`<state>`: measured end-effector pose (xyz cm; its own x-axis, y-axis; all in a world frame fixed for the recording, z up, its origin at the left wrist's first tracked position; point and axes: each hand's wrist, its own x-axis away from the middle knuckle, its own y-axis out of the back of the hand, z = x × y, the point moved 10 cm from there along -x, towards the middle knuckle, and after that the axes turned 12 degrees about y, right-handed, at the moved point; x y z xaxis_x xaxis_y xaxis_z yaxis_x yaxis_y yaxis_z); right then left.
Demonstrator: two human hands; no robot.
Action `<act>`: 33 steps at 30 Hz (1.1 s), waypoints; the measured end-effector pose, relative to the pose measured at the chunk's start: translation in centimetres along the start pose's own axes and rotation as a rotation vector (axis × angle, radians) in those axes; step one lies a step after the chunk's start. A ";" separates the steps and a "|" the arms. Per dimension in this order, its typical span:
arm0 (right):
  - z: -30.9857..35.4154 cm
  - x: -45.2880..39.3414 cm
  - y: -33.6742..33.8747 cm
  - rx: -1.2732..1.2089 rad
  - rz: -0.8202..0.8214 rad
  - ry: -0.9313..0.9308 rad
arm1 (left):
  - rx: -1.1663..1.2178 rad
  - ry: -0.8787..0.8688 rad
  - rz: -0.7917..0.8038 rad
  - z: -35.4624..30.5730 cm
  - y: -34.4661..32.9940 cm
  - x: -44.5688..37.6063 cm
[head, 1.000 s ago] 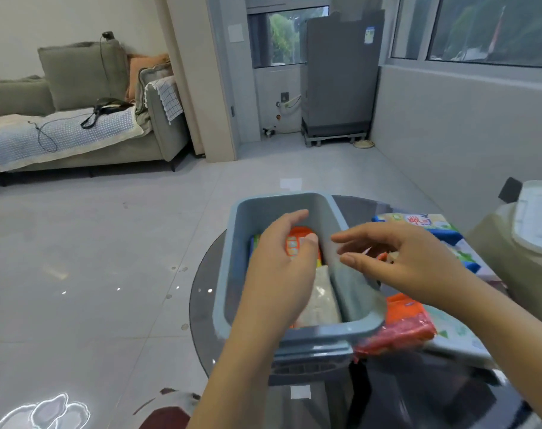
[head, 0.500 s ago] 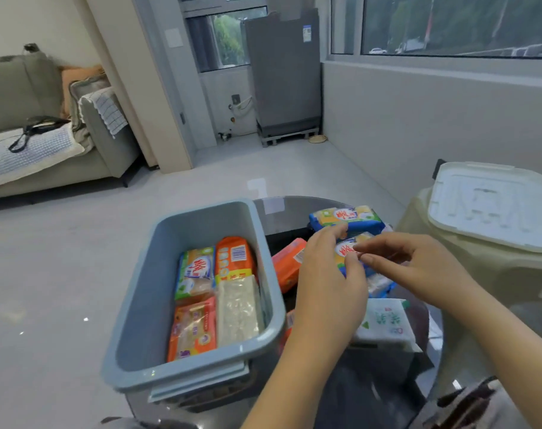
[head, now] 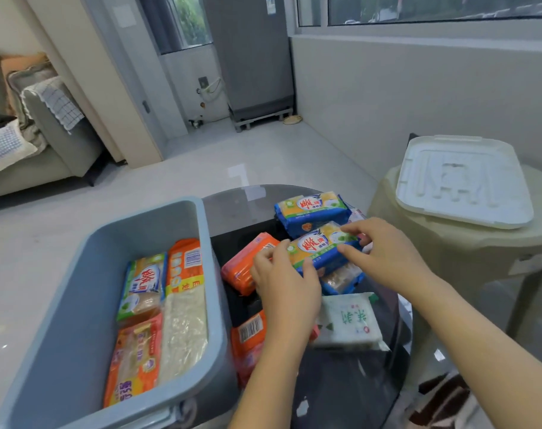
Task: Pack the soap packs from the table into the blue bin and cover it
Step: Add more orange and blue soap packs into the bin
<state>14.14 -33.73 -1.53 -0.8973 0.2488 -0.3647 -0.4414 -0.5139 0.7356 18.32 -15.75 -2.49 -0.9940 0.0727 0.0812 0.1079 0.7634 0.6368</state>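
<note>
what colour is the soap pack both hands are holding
Yellow on top with a blue lower edge and red lettering; the soap pack shows best in the head view.

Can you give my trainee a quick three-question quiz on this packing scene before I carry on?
1. True or false: the blue bin already holds soap packs.
2. Which pack do both hands grip? A) the yellow and blue soap pack B) the white pack C) the orange pack
3. Fill in: the white lid rests on the beige ____, not on the bin.

Key
1. True: several packs lie on its floor.
2. A: the left hand and the right hand hold it at either end, above the packs left on the table.
3. stool
</note>
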 end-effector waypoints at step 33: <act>-2.0 -7.6 0.5 -0.403 -0.146 -0.173 | 0.603 0.070 -0.039 -4.8 -0.6 -8.4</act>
<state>20.72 -37.50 0.42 -0.8285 0.4582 -0.3221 -0.5571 -0.7330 0.3903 26.70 -19.86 0.09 -0.9915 0.0100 0.1300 0.0226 0.9951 0.0958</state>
